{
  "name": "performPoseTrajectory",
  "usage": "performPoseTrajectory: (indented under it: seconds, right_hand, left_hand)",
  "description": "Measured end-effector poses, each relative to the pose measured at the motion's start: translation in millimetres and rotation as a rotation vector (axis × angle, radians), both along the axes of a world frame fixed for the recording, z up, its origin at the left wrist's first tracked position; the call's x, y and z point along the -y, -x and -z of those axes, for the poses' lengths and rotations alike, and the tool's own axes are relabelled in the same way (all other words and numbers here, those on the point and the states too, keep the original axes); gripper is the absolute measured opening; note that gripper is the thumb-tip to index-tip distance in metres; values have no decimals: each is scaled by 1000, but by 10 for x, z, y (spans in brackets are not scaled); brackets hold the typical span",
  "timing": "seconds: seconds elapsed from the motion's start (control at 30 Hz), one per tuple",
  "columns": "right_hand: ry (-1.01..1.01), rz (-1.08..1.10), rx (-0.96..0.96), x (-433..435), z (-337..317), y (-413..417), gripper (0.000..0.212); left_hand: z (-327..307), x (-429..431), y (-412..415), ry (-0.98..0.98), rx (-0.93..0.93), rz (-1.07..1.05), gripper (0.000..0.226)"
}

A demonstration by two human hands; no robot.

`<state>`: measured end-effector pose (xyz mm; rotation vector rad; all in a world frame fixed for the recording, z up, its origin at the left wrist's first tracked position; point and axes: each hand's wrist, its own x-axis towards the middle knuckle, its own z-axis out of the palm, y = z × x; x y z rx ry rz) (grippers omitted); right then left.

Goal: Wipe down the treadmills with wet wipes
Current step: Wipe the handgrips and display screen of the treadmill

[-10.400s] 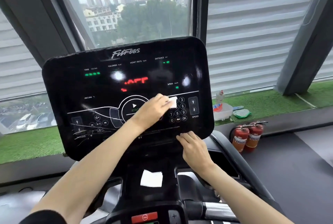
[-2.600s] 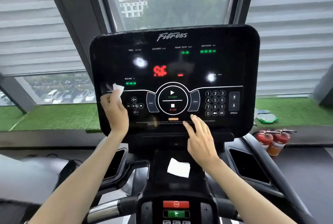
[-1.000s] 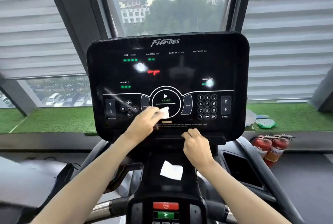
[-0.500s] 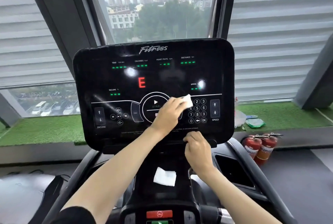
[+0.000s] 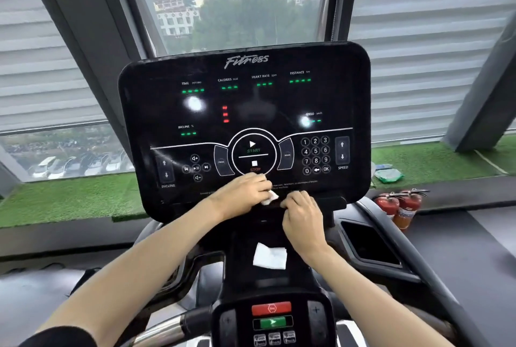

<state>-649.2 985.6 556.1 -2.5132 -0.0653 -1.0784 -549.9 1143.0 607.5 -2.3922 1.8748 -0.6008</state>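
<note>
Head view is showing you at the treadmill, with both hands at the bottom edge of its console (image 5: 245, 100). Your left hand (image 5: 243, 193) is gripping a crumpled wet wipe (image 5: 269, 197) in curled fingers and pressing it against the console's bottom edge, just below the STOP marking. Your right hand (image 5: 303, 212) is sitting just beside it on the right, its fingers curling over the ledge (image 5: 332, 202) under the console and holding no wipe. A second wipe (image 5: 270, 256) is lying flat on the black column (image 5: 243, 268) below the console, just left of your right wrist. Nearer you, a red button (image 5: 271, 308) is sitting just above a green button (image 5: 272, 322). Two fire extinguishers (image 5: 399, 207) are standing on the floor off the console's lower right corner.
</note>
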Motion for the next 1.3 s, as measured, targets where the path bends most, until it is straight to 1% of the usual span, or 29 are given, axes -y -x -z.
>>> performPoseTrajectory:
  seconds: [0.07,0.13,0.23,0.33,0.4,0.5,0.6,0.63,0.67,0.7,0.77,0.8,0.83,0.87,0.9,1.0,1.07,1.1,1.17,1.2,1.3]
  right_hand:
    - [5,-15,-6,-92,-20,-29,32]
    - [13,-33,-6,-194,-45,-59,29]
    - [30,-72,5,-376,-72,-113,25]
    - [61,-134,6,-573,-100,-157,29]
    - [79,-167,3,-686,-129,-185,31]
    - [81,-212,-5,-819,-145,-224,31]
    - [88,-259,-7,-947,-157,-251,31]
    - [92,-274,-3,-992,-167,-258,31]
    - [95,-289,1,-1038,-175,-266,29]
    - [97,-305,4,-1082,-183,-273,25]
    - [100,-338,-4,-1155,-190,-283,21]
    - [104,-354,-13,-1182,-188,-288,20]
    - [105,-366,-24,-1202,-182,-294,20]
    - [104,-377,-39,-1220,-181,-301,20]
    - [101,-384,-57,-1236,-187,-304,20]
    - [67,-399,-100,-1284,-218,-330,22]
    - [0,-429,-132,-1326,-223,-349,27]
    - [-43,-458,-160,-1348,-241,-356,29]
    - [-125,-537,-250,-1382,-299,-374,28]
    - [-161,-575,-300,-1394,-338,-374,29]
    - [-333,-666,-430,-1416,-426,-379,38]
  left_hand:
    - [5,-251,-4,-5,27,-23,41]
    - [32,-498,-11,-17,42,-79,41]
    - [46,-842,-6,-25,55,-177,35]
    - [-9,-1108,60,-22,83,-258,21]
    - [-33,-1274,117,-22,90,-339,25]
    - [-50,-1491,208,-69,129,-468,15]
    - [-66,-1701,301,-79,166,-582,24]
    - [-70,-1762,335,-78,176,-617,19]
    - [-78,-1814,375,-94,170,-662,11]
    - [-68,-1871,402,-147,147,-727,12]
    - [-15,-1981,472,-341,76,-879,21]
    - [5,-2040,529,-407,12,-971,27]
    - [18,-2095,585,-391,-66,-1067,30]
    - [27,-2144,617,-289,-134,-1149,31]
    - [23,-2188,632,-147,-178,-1211,33]
    - [-83,-2257,604,376,-369,-1267,41]
    - [-229,-2175,602,680,-592,-1239,41]
    - [-304,-2106,613,787,-731,-1215,40]
    - [-412,-1966,661,935,-992,-1124,40]
    - [-442,-1902,687,978,-1072,-1085,42]
    - [-483,-1712,738,1001,-1173,-1023,47]
